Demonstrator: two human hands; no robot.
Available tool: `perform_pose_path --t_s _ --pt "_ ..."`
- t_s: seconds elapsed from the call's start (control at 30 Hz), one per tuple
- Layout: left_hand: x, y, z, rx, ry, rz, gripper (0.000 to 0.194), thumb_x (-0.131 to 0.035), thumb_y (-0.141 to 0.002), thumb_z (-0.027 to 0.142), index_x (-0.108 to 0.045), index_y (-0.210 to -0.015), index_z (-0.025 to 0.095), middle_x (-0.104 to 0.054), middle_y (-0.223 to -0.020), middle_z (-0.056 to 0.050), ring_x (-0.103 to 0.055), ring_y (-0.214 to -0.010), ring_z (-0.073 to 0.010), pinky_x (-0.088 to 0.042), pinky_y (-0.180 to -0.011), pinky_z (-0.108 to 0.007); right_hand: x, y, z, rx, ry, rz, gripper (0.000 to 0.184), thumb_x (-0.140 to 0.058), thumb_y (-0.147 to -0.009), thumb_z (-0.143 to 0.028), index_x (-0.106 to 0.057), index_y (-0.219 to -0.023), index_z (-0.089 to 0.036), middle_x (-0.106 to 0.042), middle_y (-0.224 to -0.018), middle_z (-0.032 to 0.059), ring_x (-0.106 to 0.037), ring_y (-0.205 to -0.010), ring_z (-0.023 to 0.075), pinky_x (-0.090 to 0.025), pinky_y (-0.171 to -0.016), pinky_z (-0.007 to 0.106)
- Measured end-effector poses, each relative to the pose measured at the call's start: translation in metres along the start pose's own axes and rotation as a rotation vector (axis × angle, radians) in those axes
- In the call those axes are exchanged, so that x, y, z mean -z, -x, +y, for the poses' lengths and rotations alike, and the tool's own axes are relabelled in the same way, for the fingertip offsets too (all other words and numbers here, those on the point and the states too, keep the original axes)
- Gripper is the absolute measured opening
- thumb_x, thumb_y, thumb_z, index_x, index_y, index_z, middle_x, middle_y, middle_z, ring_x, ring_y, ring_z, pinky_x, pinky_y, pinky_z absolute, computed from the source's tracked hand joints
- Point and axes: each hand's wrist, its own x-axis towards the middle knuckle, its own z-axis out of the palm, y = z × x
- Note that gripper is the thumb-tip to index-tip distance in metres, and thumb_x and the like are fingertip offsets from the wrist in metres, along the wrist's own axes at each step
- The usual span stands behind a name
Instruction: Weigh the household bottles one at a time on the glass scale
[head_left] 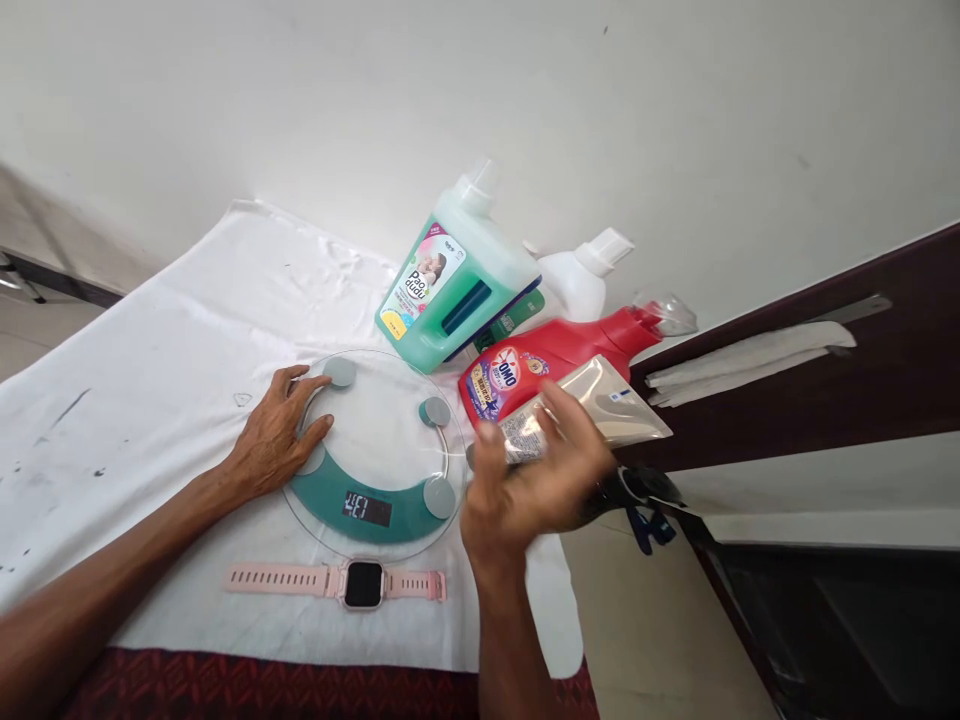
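One round glass scale (382, 450) sat in the middle of my feed, flat on a white cloth (172, 330), with grey discs (339, 373) set around it and a teal band (322, 495) curving along its near side. Its display (367, 508) was lit with pale characters, which I couldn't read with confidence (at least, not from my end). My left hand (274, 435) rested over the scale's left rim, thumb and forefinger parted beside two of the discs; it gripped nothing that I could see. My right hand (536, 475) was off the scale's right side, smeared by blur, its thumb well apart from its bent fingers. Behind those fingers showed a gold-beige tube (622, 405), and I couldn't tell whether they touched it. That tube overlapped a red OMO bottle (566, 350), which slanted in my view. Left of it stood a teal Pao dudu bottle (431, 285), just beyond the scale's far rim; a white bottle (574, 285) was partly hidden behind the two. On the scale's near side lay a pink watch (364, 584), strap stretched straight, face dark. Dark red patterned fabric (300, 685) ran along the cloth's near edge.
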Motion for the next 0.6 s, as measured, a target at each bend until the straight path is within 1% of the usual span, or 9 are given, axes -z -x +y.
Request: perform_pose_path --t_s 0.03,0.07,0.13,0.2,0.23,0.3,0.4,0.5,0.6 --pt "0.000 0.000 0.000 -0.002 0.005 -0.002 0.047 -0.054 -0.100 0.044 -0.054 -0.144 0.026 -0.044 -0.152 -0.014 -0.068 -0.115 -0.0322 -0.058 -0.099 -0.058 -0.022 -0.009 0.004 -0.096 -0.048 -0.063 0.052 -0.067 -0.094 -0.047 -0.051 -0.139 -0.027 -0.054 -0.144 0.0120 -0.054 -0.139 0.0320 -0.045 -0.118 0.061" --pt "0.001 0.000 0.001 -0.002 0.011 -0.006 0.047 -0.054 -0.100 0.043 -0.054 -0.143 0.025 -0.044 -0.151 -0.015 -0.067 -0.115 -0.0323 -0.057 -0.100 -0.058 -0.044 -0.020 0.012 -0.177 -0.081 -0.077 0.055 -0.064 -0.095 -0.052 -0.049 -0.139 -0.023 -0.052 -0.147 0.0155 -0.052 -0.141 0.0311 -0.043 -0.119 0.060" --pt "0.002 0.001 0.002 0.000 0.026 -0.019 0.047 -0.053 -0.099 0.040 -0.054 -0.143 0.023 -0.044 -0.150 -0.016 -0.066 -0.117 -0.0330 -0.057 -0.101 -0.059 -0.082 -0.041 0.031 -0.276 -0.089 -0.033 0.065 -0.065 -0.090 -0.060 -0.047 -0.136 -0.018 -0.048 -0.151 0.0209 -0.048 -0.144 0.0318 -0.039 -0.121 0.059" --pt "0.002 0.001 0.004 0.002 0.047 -0.020 0.046 -0.054 -0.099 0.038 -0.053 -0.142 0.023 -0.043 -0.150 -0.016 -0.065 -0.118 -0.0330 -0.057 -0.101 -0.059 -0.111 -0.061 0.050 -0.327 -0.131 -0.005 0.066 -0.068 -0.084 -0.065 -0.049 -0.127 -0.019 -0.057 -0.137 0.0192 -0.059 -0.130 0.0309 -0.046 -0.114 0.057" --pt "0.002 0.001 0.005 0.003 0.059 -0.014 0.045 -0.054 -0.099 0.036 -0.053 -0.142 0.023 -0.043 -0.150 -0.016 -0.065 -0.118 -0.0327 -0.057 -0.100 -0.059 -0.120 -0.071 0.058 -0.344 -0.150 0.013 0.064 -0.070 -0.081 -0.066 -0.050 -0.121 -0.020 -0.062 -0.127 0.0162 -0.064 -0.120 0.0298 -0.050 -0.110 0.056" --pt "0.001 0.001 0.005 0.009 0.080 -0.007 0.045 -0.055 -0.099 0.033 -0.052 -0.142 0.024 -0.044 -0.149 -0.015 -0.064 -0.117 -0.0319 -0.057 -0.100 -0.058 -0.133 -0.088 0.071 -0.375 -0.180 0.067 0.059 -0.073 -0.076 -0.067 -0.052 -0.107 -0.022 -0.066 -0.107 0.0088 -0.068 -0.099 0.0265 -0.056 -0.098 0.053" --pt "0.000 0.002 0.006 0.023 0.102 -0.012 0.046 -0.055 -0.099 0.030 -0.050 -0.144 0.024 -0.043 -0.150 -0.016 -0.063 -0.121 -0.0328 -0.057 -0.100 -0.058 -0.141 -0.107 0.080 -0.418 -0.220 0.070 0.055 -0.076 -0.072 -0.069 -0.056 -0.092 -0.022 -0.062 -0.081 -0.0006 -0.062 -0.070 0.0196 -0.058 -0.076 0.044" --pt "-0.001 0.003 0.006 0.018 0.119 -0.005 0.047 -0.056 -0.099 0.028 -0.049 -0.145 0.025 -0.043 -0.150 -0.016 -0.061 -0.127 -0.0345 -0.057 -0.102 -0.060 -0.146 -0.116 0.080 -0.443 -0.321 -0.020 0.051 -0.078 -0.070 -0.069 -0.057 -0.079 -0.023 -0.046 -0.060 -0.0083 -0.044 -0.050 0.0139 -0.050 -0.053 0.037" --pt "-0.002 0.004 0.006 0.008 0.133 0.003 0.047 -0.056 -0.099 0.027 -0.048 -0.145 0.026 -0.043 -0.151 -0.016 -0.058 -0.131 -0.0356 -0.056 -0.103 -0.060 -0.152 -0.117 0.075 -0.442 -0.372 0.010 0.048 -0.077 -0.073 -0.067 -0.054 -0.071 -0.025 -0.038 -0.054 -0.0096 -0.036 -0.044 0.0124 -0.039 -0.044 0.033"
